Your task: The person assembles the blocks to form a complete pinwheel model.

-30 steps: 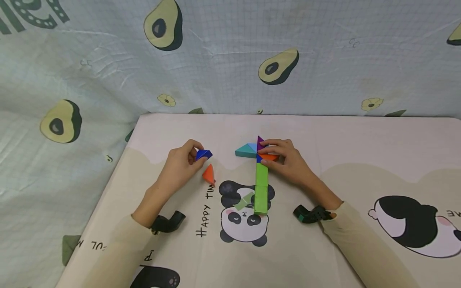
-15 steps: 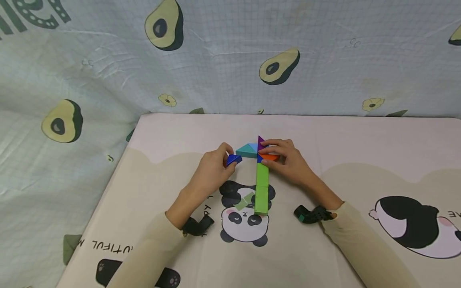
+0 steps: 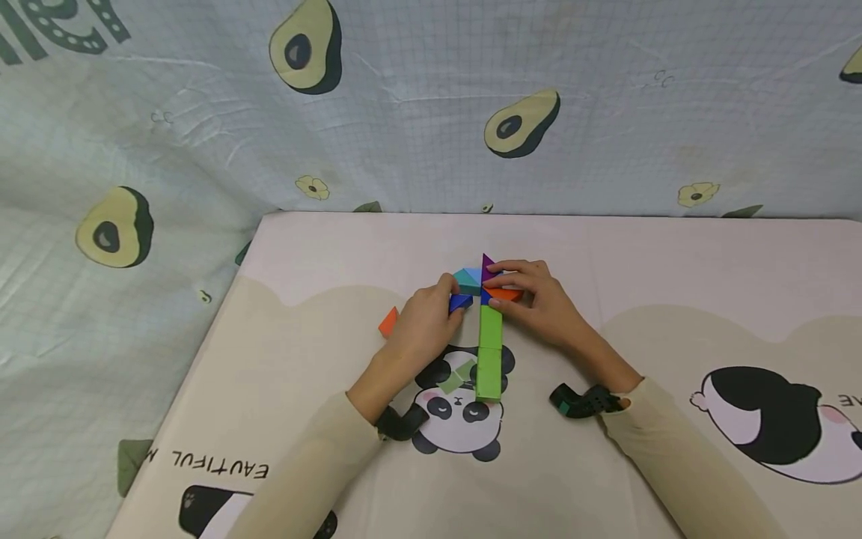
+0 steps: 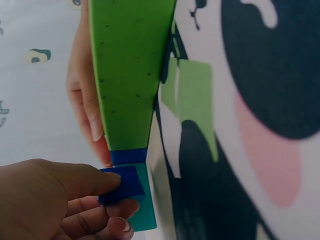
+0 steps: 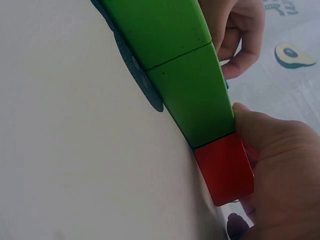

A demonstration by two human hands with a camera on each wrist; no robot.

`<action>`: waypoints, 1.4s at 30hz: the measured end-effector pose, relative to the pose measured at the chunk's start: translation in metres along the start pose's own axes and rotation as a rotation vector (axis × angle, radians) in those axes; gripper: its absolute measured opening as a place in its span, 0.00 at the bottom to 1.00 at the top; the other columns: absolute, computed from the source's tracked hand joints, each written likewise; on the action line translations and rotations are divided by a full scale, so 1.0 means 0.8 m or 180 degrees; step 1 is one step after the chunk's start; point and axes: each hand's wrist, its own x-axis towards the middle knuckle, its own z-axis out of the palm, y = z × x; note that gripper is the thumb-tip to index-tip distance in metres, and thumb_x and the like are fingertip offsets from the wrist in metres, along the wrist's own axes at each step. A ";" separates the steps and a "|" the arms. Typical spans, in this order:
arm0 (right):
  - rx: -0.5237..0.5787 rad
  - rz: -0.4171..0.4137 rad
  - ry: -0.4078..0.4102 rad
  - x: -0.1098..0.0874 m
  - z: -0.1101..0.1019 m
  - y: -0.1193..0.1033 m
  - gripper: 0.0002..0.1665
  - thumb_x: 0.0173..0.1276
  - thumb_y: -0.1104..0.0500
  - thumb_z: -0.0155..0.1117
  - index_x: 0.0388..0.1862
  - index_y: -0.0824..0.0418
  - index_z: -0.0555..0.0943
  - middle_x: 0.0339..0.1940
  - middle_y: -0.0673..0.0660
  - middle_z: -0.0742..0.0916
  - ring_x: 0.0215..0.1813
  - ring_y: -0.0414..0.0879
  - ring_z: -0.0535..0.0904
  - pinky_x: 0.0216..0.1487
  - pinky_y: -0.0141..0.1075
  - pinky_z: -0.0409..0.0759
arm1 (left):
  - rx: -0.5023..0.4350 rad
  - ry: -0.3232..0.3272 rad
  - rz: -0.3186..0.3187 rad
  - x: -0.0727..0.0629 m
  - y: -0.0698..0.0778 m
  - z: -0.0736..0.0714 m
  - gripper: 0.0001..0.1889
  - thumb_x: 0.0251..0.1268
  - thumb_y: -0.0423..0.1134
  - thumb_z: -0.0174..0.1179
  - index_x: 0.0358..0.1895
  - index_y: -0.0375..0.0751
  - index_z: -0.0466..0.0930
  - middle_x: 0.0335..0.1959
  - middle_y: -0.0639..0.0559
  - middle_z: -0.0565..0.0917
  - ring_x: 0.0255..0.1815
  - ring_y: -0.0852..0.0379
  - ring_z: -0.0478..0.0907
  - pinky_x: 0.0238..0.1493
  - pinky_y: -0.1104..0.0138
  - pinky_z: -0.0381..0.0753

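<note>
My left hand (image 3: 427, 318) pinches a dark blue triangular block (image 3: 461, 302) between thumb and fingers, just left of a row of blocks. In the left wrist view, that blue block (image 4: 122, 185) overlaps a teal block (image 4: 145, 200). The row has two green blocks (image 3: 490, 327) end to end, then a blue piece (image 3: 485, 297) and a purple triangle (image 3: 486, 271) at the far end. Teal and light blue triangles (image 3: 474, 275) stick out leftward. My right hand (image 3: 542, 303) holds an orange triangular block (image 3: 505, 295) against the row's right side, thumb at the green block's corner.
A loose orange triangle (image 3: 388, 323) lies left of my left hand, partly hidden by it. The tabletop cloth (image 3: 673, 299) has printed pandas and lettering. Behind the table's far edge hangs a cloth with avocados (image 3: 521, 123). Each wrist wears a black camera mount (image 3: 582, 401).
My left hand has carried the blue triangular block rightward, from near the loose orange triangle to just beside the row. The right hand and the row have stayed still.
</note>
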 end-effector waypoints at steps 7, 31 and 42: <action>-0.0002 -0.0009 -0.0003 0.001 0.000 0.000 0.17 0.62 0.59 0.70 0.51 0.55 0.84 0.62 0.53 0.77 0.52 0.49 0.65 0.41 0.41 0.63 | 0.0032 0.0006 0.0011 0.005 -0.002 0.008 0.12 0.65 0.35 0.61 0.46 0.33 0.71 0.36 0.42 0.83 0.27 0.52 0.78 0.36 0.63 0.82; -0.0001 -0.0057 0.0010 0.001 0.001 -0.002 0.17 0.61 0.61 0.70 0.50 0.56 0.84 0.61 0.54 0.78 0.52 0.50 0.66 0.42 0.41 0.63 | -0.0155 0.0181 0.0246 0.013 -0.008 0.015 0.10 0.63 0.31 0.61 0.40 0.37 0.69 0.28 0.46 0.79 0.24 0.53 0.73 0.27 0.67 0.75; 0.0009 -0.0035 0.0005 0.001 0.000 -0.004 0.17 0.61 0.61 0.70 0.50 0.56 0.84 0.61 0.54 0.78 0.52 0.50 0.66 0.42 0.41 0.63 | -0.0091 0.0145 0.0251 0.016 -0.007 0.017 0.10 0.64 0.33 0.62 0.40 0.38 0.69 0.24 0.49 0.76 0.23 0.54 0.72 0.26 0.68 0.71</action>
